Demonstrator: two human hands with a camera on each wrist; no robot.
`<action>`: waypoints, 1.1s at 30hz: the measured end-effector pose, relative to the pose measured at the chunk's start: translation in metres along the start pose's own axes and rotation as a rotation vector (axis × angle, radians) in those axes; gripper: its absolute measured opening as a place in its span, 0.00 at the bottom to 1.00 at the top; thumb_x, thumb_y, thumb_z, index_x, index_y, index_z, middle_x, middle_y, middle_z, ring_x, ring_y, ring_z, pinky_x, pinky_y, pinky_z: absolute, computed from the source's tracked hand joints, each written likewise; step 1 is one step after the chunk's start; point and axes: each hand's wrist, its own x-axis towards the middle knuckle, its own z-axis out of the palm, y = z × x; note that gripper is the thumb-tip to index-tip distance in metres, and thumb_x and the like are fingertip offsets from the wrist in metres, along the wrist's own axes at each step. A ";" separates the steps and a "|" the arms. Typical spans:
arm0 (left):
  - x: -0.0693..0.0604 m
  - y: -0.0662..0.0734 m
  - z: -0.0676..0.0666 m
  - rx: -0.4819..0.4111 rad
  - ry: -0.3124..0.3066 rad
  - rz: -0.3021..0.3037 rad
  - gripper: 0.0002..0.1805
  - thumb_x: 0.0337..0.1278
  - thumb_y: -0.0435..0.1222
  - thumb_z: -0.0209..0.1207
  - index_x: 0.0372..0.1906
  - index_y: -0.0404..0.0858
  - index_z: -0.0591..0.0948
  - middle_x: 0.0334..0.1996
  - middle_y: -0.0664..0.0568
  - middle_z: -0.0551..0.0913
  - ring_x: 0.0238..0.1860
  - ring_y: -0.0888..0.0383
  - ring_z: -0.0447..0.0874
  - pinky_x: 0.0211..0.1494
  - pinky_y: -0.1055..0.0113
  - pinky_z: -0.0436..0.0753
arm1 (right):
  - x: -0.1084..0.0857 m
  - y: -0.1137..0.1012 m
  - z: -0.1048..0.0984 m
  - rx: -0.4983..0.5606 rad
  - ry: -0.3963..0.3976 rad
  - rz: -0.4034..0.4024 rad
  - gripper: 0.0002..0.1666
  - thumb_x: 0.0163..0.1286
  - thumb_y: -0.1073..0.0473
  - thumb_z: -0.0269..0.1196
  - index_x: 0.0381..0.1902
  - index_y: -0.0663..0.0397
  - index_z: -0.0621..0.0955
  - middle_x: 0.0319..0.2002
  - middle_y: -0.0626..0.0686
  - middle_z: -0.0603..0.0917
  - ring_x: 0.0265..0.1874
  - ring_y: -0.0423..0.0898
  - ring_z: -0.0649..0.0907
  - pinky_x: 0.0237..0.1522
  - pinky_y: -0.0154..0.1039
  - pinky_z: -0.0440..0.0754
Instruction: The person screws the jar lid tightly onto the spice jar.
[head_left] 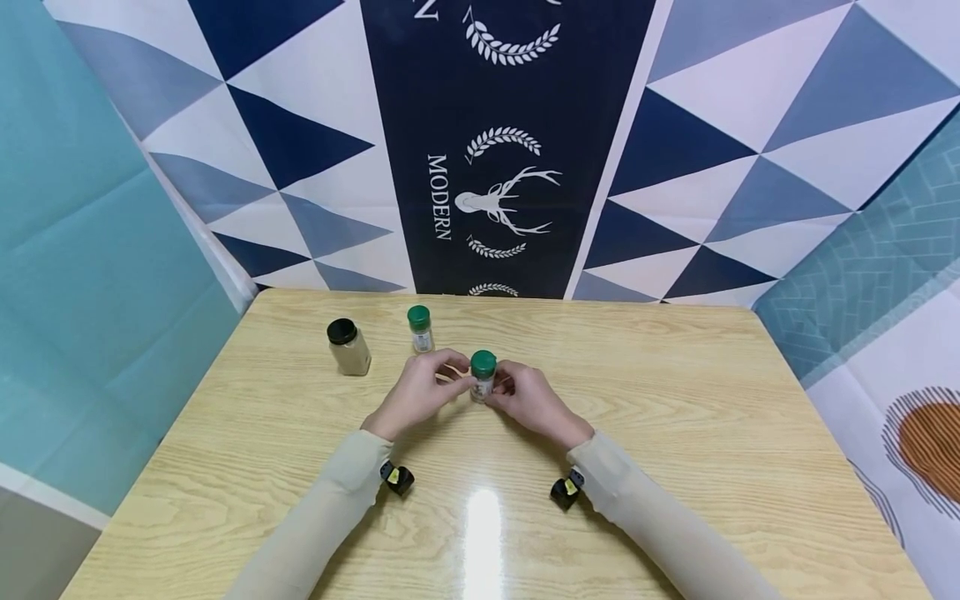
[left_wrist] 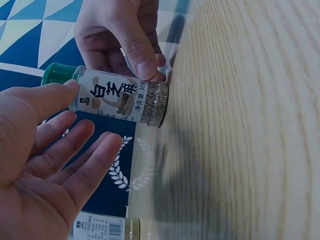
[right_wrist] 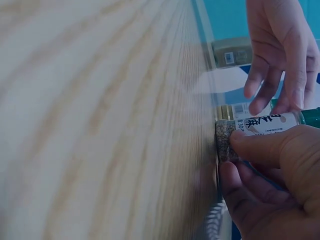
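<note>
A small clear spice jar (head_left: 483, 367) with a green cap and a white label stands upright on the table between both hands. Small seeds fill its lower part in the left wrist view. My right hand (head_left: 534, 402) holds the jar low down, thumb on one side and fingers on the other. On the opposite side is my left hand (head_left: 426, 390), its fingers relaxed and apart. Its thumb (left_wrist: 55, 97) lies across the view of the jar's neck; whether it touches cannot be told. Behind the left hand stands a second green-capped spice jar (head_left: 421, 330).
A larger jar (head_left: 351, 350) with a black lid and pale contents stands at the back left of the wooden table (head_left: 675, 433). Patterned cloth (head_left: 495, 100) hangs behind the table's far edge. Light reflects off the tabletop near the front middle.
</note>
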 end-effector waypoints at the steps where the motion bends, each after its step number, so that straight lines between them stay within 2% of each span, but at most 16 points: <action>1: 0.001 0.000 0.000 -0.001 0.002 -0.003 0.12 0.64 0.40 0.70 0.49 0.40 0.86 0.47 0.50 0.89 0.43 0.56 0.90 0.42 0.69 0.89 | 0.001 0.001 0.000 0.002 0.002 0.006 0.14 0.65 0.64 0.73 0.47 0.59 0.84 0.38 0.53 0.88 0.35 0.41 0.85 0.39 0.33 0.86; 8: 0.005 -0.005 0.000 0.025 0.008 -0.018 0.14 0.67 0.41 0.68 0.51 0.39 0.86 0.48 0.49 0.89 0.43 0.55 0.90 0.43 0.68 0.89 | 0.007 0.003 -0.001 0.016 0.018 0.045 0.16 0.65 0.64 0.73 0.50 0.59 0.84 0.40 0.54 0.89 0.36 0.42 0.86 0.41 0.35 0.87; 17: 0.013 -0.007 0.001 0.103 0.024 -0.025 0.11 0.73 0.40 0.62 0.51 0.38 0.86 0.45 0.49 0.90 0.42 0.54 0.90 0.47 0.64 0.89 | 0.018 0.009 -0.001 0.046 0.037 0.078 0.17 0.66 0.64 0.73 0.52 0.60 0.84 0.43 0.56 0.89 0.39 0.45 0.87 0.43 0.38 0.88; 22: 0.018 -0.010 0.001 0.119 0.030 -0.033 0.11 0.73 0.38 0.62 0.50 0.37 0.87 0.45 0.48 0.90 0.41 0.53 0.89 0.45 0.64 0.89 | 0.022 0.009 -0.002 0.056 0.041 0.075 0.17 0.66 0.65 0.72 0.51 0.61 0.84 0.44 0.56 0.89 0.40 0.47 0.88 0.45 0.39 0.88; 29: 0.022 -0.011 0.002 0.152 0.054 -0.052 0.10 0.73 0.38 0.62 0.49 0.36 0.87 0.45 0.47 0.90 0.43 0.54 0.89 0.49 0.61 0.88 | 0.029 0.010 -0.002 0.073 0.056 0.056 0.16 0.67 0.67 0.71 0.52 0.62 0.83 0.45 0.58 0.89 0.42 0.49 0.89 0.46 0.40 0.89; 33: 0.025 -0.012 0.002 0.155 0.070 -0.063 0.09 0.73 0.38 0.62 0.47 0.37 0.87 0.44 0.48 0.90 0.42 0.54 0.89 0.48 0.61 0.89 | 0.033 0.010 -0.002 0.100 0.059 0.064 0.17 0.67 0.67 0.71 0.53 0.63 0.83 0.46 0.59 0.89 0.43 0.50 0.89 0.47 0.40 0.89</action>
